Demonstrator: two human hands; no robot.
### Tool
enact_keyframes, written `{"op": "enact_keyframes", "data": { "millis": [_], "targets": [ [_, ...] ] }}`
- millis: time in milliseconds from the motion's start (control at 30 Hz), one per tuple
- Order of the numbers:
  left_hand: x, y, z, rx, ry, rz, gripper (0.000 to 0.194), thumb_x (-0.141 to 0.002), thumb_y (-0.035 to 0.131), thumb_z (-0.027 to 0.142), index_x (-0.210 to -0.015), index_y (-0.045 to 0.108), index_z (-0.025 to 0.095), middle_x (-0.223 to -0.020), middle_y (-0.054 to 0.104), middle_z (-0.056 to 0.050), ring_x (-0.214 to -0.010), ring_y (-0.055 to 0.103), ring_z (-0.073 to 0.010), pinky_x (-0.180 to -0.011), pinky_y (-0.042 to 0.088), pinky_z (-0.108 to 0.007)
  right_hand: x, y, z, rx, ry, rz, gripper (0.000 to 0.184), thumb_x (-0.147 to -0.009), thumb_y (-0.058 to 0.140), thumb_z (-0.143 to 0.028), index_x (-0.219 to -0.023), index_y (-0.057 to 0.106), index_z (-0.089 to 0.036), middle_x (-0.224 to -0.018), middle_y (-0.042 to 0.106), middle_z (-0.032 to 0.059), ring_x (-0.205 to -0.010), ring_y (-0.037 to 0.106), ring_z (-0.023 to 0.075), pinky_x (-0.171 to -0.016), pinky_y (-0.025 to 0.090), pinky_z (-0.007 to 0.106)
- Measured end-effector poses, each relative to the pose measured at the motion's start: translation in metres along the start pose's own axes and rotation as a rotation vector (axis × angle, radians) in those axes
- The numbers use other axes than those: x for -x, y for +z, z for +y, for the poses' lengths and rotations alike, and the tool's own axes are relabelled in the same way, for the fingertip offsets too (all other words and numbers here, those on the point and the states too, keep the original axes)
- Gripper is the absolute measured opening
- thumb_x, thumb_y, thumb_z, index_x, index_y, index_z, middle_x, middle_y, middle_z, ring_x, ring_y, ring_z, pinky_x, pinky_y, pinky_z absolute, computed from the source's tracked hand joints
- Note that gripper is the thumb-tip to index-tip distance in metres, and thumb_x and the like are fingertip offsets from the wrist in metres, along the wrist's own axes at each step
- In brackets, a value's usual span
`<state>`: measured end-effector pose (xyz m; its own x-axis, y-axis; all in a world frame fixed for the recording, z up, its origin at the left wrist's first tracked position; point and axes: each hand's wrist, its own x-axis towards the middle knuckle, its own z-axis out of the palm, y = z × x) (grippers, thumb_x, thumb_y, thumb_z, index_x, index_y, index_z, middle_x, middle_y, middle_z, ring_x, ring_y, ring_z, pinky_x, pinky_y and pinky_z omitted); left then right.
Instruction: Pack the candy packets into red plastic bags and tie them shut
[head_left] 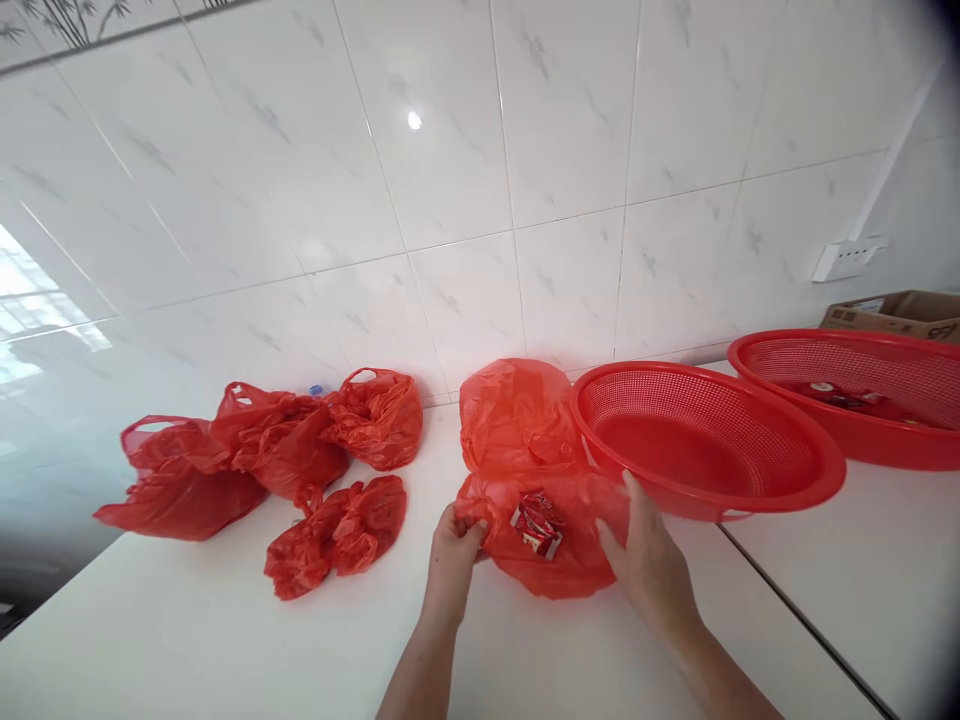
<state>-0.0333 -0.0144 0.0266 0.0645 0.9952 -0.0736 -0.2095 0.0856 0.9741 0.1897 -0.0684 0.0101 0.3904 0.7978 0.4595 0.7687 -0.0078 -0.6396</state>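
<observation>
A thin red plastic bag [585,560] lies spread on the white table in front of me, its mouth turned toward me. Inside it sit small red-and-white packets [537,524], whose print I cannot read. My left hand [455,550] pinches the bag's left edge between thumb and fingers. At the right edge, my right hand [651,555] has thumb and fingers spread apart, touching the film. Directly behind is another puffed-out red plastic bag [514,410].
Right of the bags stands a red oval plastic basket [697,440]; a second red basket [847,440] beyond it holds small items. Several red bags [285,450] sit on the left. A tiled wall [465,200], a socket [847,260] and a cardboard box [900,315] are behind.
</observation>
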Motion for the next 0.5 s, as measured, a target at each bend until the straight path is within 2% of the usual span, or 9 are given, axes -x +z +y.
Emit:
{"op": "enact_keyframes", "data": {
  "millis": [67, 100, 167, 233, 300, 367, 433, 500],
  "targets": [
    [-0.008, 0.006, 0.011, 0.011, 0.065, -0.018, 0.037, -0.069, 0.07, 0.031, -0.102, 0.058, 0.019, -0.094, 0.067, -0.007, -0.08, 0.063, -0.0183, -0.067, 0.05, -0.027, -0.001, -0.001, 0.0, -0.04, 0.147, -0.138, 0.056, -0.081, 0.046, -0.037, -0.134, 0.031, -0.024, -0.111, 0.061, 0.01, -0.099, 0.06, 0.0277, -0.071, 0.051, 0.039],
    [-0.012, 0.01, 0.016, 0.009, 0.09, -0.024, 0.036, -0.069, 0.07, 0.03, -0.101, 0.059, 0.018, -0.092, 0.067, -0.006, -0.079, 0.063, -0.0173, -0.068, 0.049, -0.027, -0.002, -0.003, 0.001, -0.052, 0.187, -0.196, 0.047, -0.08, 0.046, -0.038, -0.126, 0.04, -0.026, -0.103, 0.063, 0.0076, -0.092, 0.062, 0.0268, -0.069, 0.05, 0.038],
    [-0.019, 0.017, 0.027, 0.009, 0.131, -0.048, 0.032, -0.07, 0.07, 0.029, -0.098, 0.059, 0.018, -0.087, 0.066, -0.004, -0.076, 0.062, -0.0152, -0.069, 0.049, -0.026, -0.003, -0.008, 0.001, -0.101, 0.217, -0.261, 0.025, -0.08, 0.046, -0.039, -0.1, 0.053, -0.026, -0.092, 0.065, 0.0045, -0.082, 0.062, 0.0242, -0.067, 0.048, 0.036],
    [-0.025, 0.025, 0.04, 0.028, 0.182, -0.084, 0.028, -0.071, 0.07, 0.027, -0.094, 0.059, 0.017, -0.083, 0.065, -0.003, -0.074, 0.061, -0.0136, -0.07, 0.048, -0.025, -0.006, -0.018, -0.003, -0.207, 0.218, -0.284, 0.021, -0.082, 0.044, -0.043, -0.08, 0.053, -0.024, -0.083, 0.064, 0.0027, -0.074, 0.059, 0.0207, -0.065, 0.047, 0.032],
    [-0.029, 0.032, 0.055, 0.067, 0.259, -0.107, 0.027, -0.071, 0.07, 0.027, -0.094, 0.059, 0.016, -0.082, 0.064, -0.003, -0.074, 0.06, -0.013, -0.071, 0.048, -0.025, -0.011, -0.032, -0.009, -0.345, 0.228, -0.249, 0.027, -0.082, 0.045, -0.048, -0.075, 0.053, -0.022, -0.076, 0.061, 0.0016, -0.069, 0.057, 0.0181, -0.063, 0.046, 0.029],
    [-0.03, 0.036, 0.071, 0.118, 0.347, -0.108, 0.028, -0.071, 0.07, 0.026, -0.095, 0.059, 0.017, -0.085, 0.065, -0.003, -0.077, 0.06, -0.0133, -0.074, 0.047, -0.026, -0.017, -0.048, -0.016, -0.459, 0.23, -0.14, 0.031, -0.08, 0.049, -0.051, -0.077, 0.055, -0.021, -0.076, 0.06, 0.0016, -0.072, 0.057, 0.0179, -0.065, 0.046, 0.028],
    [-0.03, 0.035, 0.083, 0.165, 0.407, -0.099, 0.027, -0.071, 0.071, 0.025, -0.095, 0.059, 0.019, -0.09, 0.065, -0.003, -0.081, 0.061, -0.0133, -0.077, 0.047, -0.026, -0.02, -0.064, -0.022, -0.527, 0.225, -0.023, 0.032, -0.078, 0.051, -0.052, -0.082, 0.058, -0.021, -0.079, 0.062, 0.0024, -0.076, 0.057, 0.0188, -0.068, 0.046, 0.028],
    [-0.027, 0.027, 0.088, 0.189, 0.412, -0.088, 0.026, -0.07, 0.071, 0.025, -0.093, 0.059, 0.02, -0.09, 0.065, -0.001, -0.081, 0.06, -0.0123, -0.076, 0.047, -0.025, -0.02, -0.074, -0.024, -0.543, 0.222, 0.035, 0.032, -0.077, 0.053, -0.052, -0.085, 0.06, -0.021, -0.081, 0.062, 0.0028, -0.078, 0.057, 0.0192, -0.069, 0.045, 0.028]
  ]
}}
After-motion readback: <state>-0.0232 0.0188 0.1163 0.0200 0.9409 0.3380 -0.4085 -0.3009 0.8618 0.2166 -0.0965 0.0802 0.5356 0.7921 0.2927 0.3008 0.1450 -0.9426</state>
